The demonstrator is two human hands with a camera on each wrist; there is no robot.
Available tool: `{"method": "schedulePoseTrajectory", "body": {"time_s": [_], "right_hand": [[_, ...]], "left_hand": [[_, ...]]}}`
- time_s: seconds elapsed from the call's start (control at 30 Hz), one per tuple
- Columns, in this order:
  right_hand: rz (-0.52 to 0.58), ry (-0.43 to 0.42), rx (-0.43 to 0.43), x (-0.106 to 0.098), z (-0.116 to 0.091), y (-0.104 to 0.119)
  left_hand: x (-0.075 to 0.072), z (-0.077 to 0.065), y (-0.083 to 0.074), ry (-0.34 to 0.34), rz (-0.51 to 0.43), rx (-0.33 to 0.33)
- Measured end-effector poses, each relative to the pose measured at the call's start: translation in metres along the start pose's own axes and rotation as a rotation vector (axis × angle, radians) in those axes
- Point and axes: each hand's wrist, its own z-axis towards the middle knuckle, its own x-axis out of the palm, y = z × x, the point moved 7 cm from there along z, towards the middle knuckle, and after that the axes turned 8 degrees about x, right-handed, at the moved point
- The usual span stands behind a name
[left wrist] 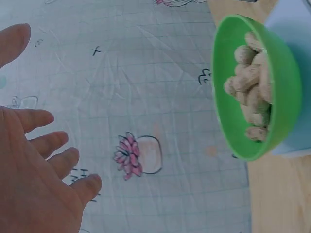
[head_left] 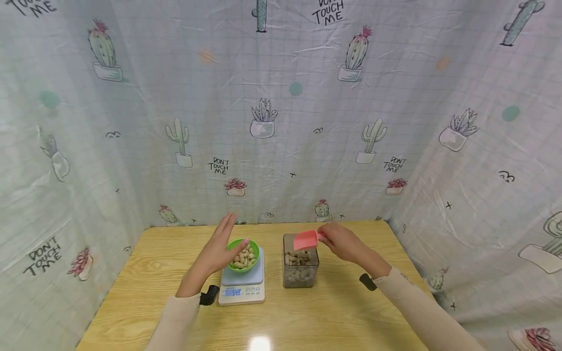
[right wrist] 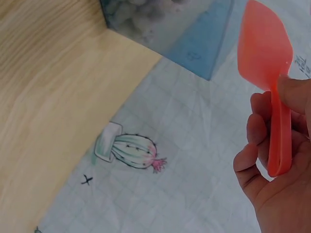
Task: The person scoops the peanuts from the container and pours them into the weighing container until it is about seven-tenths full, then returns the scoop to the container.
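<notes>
A pink-red scoop (head_left: 306, 239) is gripped by its handle in my right hand (head_left: 340, 241), above the clear square container (head_left: 300, 276) of peanuts. In the right wrist view, my fingers wrap the handle of the scoop (right wrist: 265, 46) and the thumb lies along it. My left hand (head_left: 216, 251) is held with spread, fairly straight fingers beside the green bowl (head_left: 256, 248), holding nothing. Peanuts (left wrist: 250, 87) fill part of that bowl, which stands on a white kitchen scale (head_left: 241, 294). The scale's display seems to read 549.
All of this stands on a wooden table (head_left: 351, 302). A curtain (head_left: 290, 161) printed with cacti hangs behind the table and along both sides. Dark wrist-camera mounts (head_left: 210, 295) stick out from both wrists.
</notes>
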Motion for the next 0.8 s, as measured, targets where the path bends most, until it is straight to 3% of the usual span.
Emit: {"method": "schedulePoseTrajectory", "body": {"time_s": [0.2, 0.6, 0.8], "right_hand": [[-0.026, 0.018, -0.042, 0.012, -0.001, 0.006], [-0.105, -0.008, -0.182, 0.028, 0.000, 0.031], [-0.040, 0.019, -0.145, 0.030, 0.004, 0.032]], "left_hand": [[-0.005, 0.011, -0.012, 0.038, 0.048, 0.052], [0.002, 0.019, -0.018, 0.133, 0.058, 0.038], [0.004, 0.021, -0.022, 0.130, 0.117, 0.043]]}}
